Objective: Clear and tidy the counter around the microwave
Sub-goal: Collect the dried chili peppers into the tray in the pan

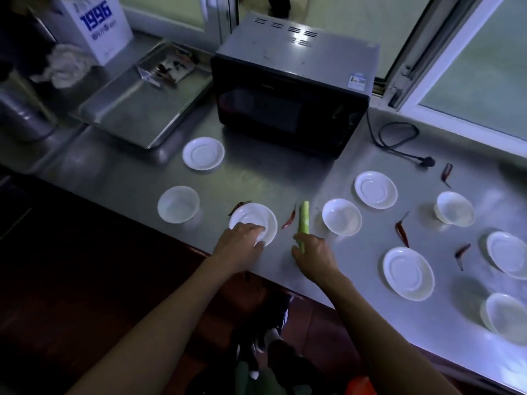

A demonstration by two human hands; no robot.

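Observation:
A black microwave (291, 101) stands at the back of the steel counter (285, 178). Several white saucers and bowls lie scattered in front of it, with several dried red chillies (288, 219) between them. My left hand (242, 240) grips the near rim of a white saucer (253, 218) at the counter's front edge. My right hand (312, 250) holds the near end of a pale green cucumber stick (303, 220) that points away from me. A white bowl (341, 216) sits just right of the stick.
A steel tray (137, 109) with small items lies left of the microwave, next to a white box (97, 27) and a crumpled cloth (67, 64). The microwave's unplugged cord (399, 141) lies to its right. A window frame (445, 67) borders the back right.

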